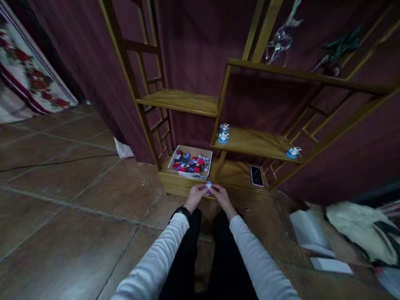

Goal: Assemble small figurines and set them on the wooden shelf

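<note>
Both my hands meet in front of the shelf's lowest board, pinching a small purple and white figurine (209, 185) between their fingertips. My left hand (196, 195) grips it from the left, and my right hand (221, 196) from the right. Just beyond them, a white cardboard box (173, 170) rests on the bottom board, filled with several small figurines in red, purple and dark colours. Two blue and white figurines (223, 137) stand one behind the other at the left end of the middle shelf. A similar blue figurine (293, 153) stands at its right end.
The wooden display shelf (179, 101) stands against a dark red curtain (193, 41). A phone (256, 176) lies on the bottom board at right. Above are a glass deer figure (281, 39) and a green ornament (340, 46). White boxes (312, 233) lie on the floor at right.
</note>
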The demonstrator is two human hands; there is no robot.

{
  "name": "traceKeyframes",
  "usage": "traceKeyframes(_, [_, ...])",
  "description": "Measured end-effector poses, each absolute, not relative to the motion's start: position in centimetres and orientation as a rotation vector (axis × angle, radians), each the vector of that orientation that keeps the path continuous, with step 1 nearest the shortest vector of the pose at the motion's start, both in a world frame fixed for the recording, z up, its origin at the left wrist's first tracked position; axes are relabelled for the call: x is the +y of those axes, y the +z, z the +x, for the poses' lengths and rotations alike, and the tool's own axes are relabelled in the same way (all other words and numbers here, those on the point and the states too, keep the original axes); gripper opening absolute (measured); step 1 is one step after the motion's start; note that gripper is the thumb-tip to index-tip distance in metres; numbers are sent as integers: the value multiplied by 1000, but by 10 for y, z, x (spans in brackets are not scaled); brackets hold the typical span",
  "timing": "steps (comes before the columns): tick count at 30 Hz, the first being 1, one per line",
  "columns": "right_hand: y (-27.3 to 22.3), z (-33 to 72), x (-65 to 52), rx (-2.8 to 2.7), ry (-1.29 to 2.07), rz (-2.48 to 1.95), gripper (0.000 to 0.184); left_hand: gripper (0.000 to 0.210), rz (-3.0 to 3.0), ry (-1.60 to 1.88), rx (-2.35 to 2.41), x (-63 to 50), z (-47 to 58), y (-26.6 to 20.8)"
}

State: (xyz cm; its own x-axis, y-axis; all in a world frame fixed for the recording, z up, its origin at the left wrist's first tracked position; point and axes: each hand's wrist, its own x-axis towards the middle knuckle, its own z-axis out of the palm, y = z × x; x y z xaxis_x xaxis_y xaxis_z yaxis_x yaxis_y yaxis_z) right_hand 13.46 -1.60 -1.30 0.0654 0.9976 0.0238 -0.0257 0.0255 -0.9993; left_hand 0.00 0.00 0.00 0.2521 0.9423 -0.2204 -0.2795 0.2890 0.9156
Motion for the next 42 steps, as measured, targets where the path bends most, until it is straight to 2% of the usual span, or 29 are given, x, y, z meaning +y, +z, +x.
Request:
traceKeyframes(8, [-10,130,-16,-1097,1165,-1217,27,29,804,1002,982,0,2,-1])
traceKeyframes(24, [-14,130,-14,-1138,1123,-1120,27,45,659,1011,862,5,-11,-9])
traceKeyframes(29, [-9,132,-15,-1190,1054,-1093,29,37,676,1017,806,5,-11,-8])
traceKeyframes(42, [-15,135,-14,-1198,1087,-1105,28,37,726,989,815,4,-13,-5])
